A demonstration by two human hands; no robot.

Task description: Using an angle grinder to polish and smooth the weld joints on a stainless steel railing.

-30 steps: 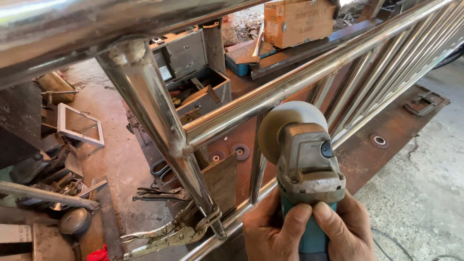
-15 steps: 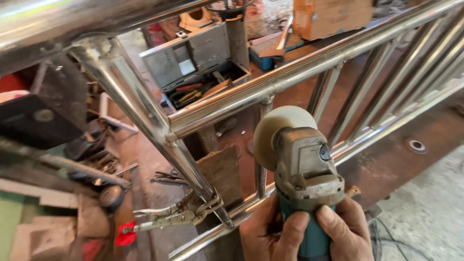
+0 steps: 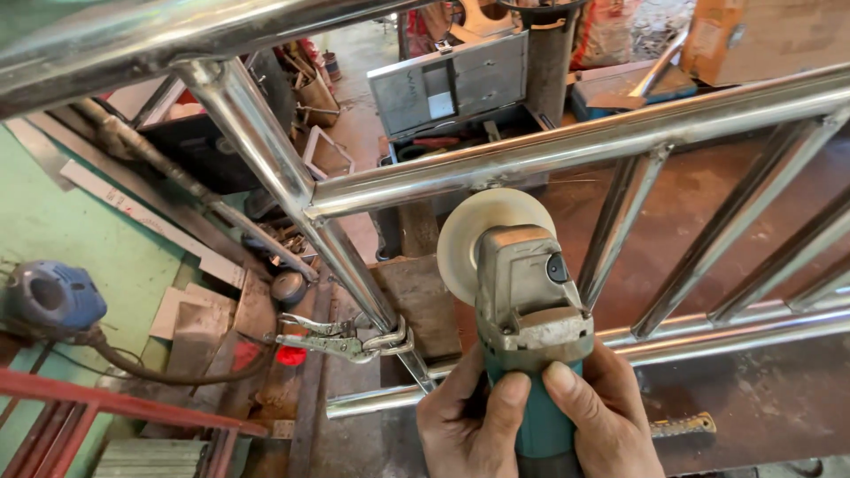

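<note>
Angle grinder [image 3: 522,301] in both hands [image 3: 540,416]

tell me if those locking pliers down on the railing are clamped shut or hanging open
Clamped shut: the locking pliers grip the foot of the slanted steel post where it meets the lower rail, and they stick out sideways with no hand on them.

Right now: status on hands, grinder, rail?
Left hand and right hand both grip angle grinder. Disc just under steel rail; contact unclear. Locking pliers clamped on post foot.
</note>
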